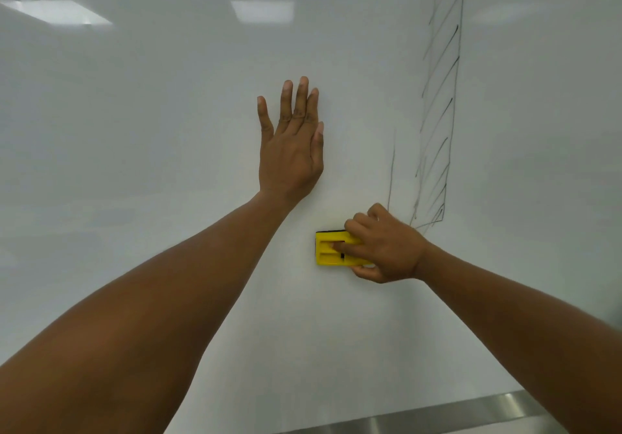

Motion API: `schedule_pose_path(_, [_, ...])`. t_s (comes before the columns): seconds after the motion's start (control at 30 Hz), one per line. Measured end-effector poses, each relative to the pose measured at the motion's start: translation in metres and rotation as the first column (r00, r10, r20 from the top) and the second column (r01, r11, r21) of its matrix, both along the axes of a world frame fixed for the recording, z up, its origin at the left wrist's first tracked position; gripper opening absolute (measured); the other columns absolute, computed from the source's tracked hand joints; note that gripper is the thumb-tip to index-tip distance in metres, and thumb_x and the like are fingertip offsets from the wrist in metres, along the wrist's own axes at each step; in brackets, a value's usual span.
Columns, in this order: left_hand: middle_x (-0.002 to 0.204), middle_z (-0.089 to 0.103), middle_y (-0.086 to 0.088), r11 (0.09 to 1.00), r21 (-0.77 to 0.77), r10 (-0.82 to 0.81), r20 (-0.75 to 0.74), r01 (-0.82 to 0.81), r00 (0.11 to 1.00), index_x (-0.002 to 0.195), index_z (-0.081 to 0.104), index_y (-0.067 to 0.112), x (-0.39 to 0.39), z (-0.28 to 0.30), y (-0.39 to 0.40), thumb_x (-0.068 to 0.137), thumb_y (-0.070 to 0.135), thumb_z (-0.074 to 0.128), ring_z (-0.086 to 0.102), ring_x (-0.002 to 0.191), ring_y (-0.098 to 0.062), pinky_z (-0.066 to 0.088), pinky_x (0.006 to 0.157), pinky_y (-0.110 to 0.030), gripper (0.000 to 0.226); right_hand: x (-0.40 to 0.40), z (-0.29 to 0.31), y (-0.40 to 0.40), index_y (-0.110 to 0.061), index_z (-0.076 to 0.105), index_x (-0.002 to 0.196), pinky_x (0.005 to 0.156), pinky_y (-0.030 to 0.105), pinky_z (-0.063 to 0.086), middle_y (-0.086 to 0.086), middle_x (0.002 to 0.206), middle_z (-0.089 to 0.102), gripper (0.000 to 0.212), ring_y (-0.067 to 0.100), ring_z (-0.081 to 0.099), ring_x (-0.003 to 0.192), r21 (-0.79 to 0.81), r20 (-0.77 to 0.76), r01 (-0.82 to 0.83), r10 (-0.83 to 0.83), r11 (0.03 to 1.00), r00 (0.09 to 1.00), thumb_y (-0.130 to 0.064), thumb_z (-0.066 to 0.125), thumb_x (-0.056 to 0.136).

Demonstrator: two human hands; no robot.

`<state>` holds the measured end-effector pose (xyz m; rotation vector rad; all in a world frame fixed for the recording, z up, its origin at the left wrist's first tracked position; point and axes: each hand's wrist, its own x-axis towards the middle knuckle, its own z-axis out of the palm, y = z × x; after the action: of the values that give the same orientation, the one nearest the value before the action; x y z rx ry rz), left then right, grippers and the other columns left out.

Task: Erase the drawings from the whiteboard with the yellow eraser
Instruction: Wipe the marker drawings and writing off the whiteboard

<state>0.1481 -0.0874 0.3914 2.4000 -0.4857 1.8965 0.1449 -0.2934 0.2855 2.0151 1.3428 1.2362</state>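
On the whiteboard [168, 130], right hand [387, 248] fingers grip the half-hidden yellow eraser [331, 248] (left hand [291, 151] splayed).

An office or classroom-type room, as far as we can tell.

We face a large glossy whiteboard [168, 103] that fills nearly the whole view, with a brushed metal ledge [437, 415] running along its lower edge. We see two bright rectangular reflections [262, 11] on its surface, shaped like flat ceiling light panels of the kind used in work or teaching rooms. Black marker drawings [437, 114] of hatched lines stand on the right part of the board. We cannot see furniture, walls or floor, so we cannot say more exactly which sort of room it is.
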Motion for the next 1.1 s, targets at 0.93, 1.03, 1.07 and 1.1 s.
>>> schedule_pose_path(0.93, [0.164,0.023,-0.008,0.997,0.076,-0.005,0.030,0.003,1.000,0.156,0.025,0.008,0.015,-0.006,-0.002,0.108,0.024,0.029,0.016,0.153,-0.020,0.009,0.125,-0.045,0.051,-0.003,0.011,0.023,-0.019,0.064,0.118,0.068,0.037,0.036,0.011,0.094,0.054,0.049,0.027,0.048,0.077,0.309,0.009,-0.006,0.003,0.951,1.000,-0.046,0.062,0.076])
schedule_pose_path(1.03, [0.164,0.024,-0.008,0.996,0.093,-0.009,0.041,0.005,0.999,0.156,0.026,0.008,0.014,-0.004,0.001,0.108,0.023,0.030,0.017,0.153,-0.020,0.008,0.126,-0.043,0.051,0.000,0.014,0.023,-0.018,0.064,0.118,0.067,0.037,0.035,0.012,0.092,0.053,0.049,0.028,0.047,0.076,0.392,0.010,0.023,-0.029,0.920,1.000,-0.046,0.059,0.079])
schedule_pose_path(1.07, [0.164,0.024,-0.008,0.996,0.092,-0.008,0.039,0.004,0.999,0.156,0.026,0.008,0.014,-0.005,0.001,0.108,0.023,0.030,0.017,0.153,-0.020,0.008,0.126,-0.043,0.051,0.000,0.011,0.023,-0.018,0.064,0.118,0.068,0.037,0.035,0.012,0.094,0.053,0.048,0.028,0.047,0.077,0.352,0.011,0.013,-0.018,0.936,1.000,-0.046,0.059,0.079])
schedule_pose_path(1.1, [0.164,0.024,-0.008,0.996,0.087,-0.005,0.037,0.002,0.999,0.156,0.026,0.008,0.014,-0.005,0.001,0.108,0.023,0.029,0.017,0.153,-0.020,0.007,0.126,-0.043,0.051,0.000,0.006,0.022,-0.019,0.063,0.117,0.069,0.038,0.034,0.011,0.096,0.052,0.047,0.027,0.046,0.079,0.272,0.007,-0.006,0.004,0.962,1.000,-0.046,0.059,0.078])
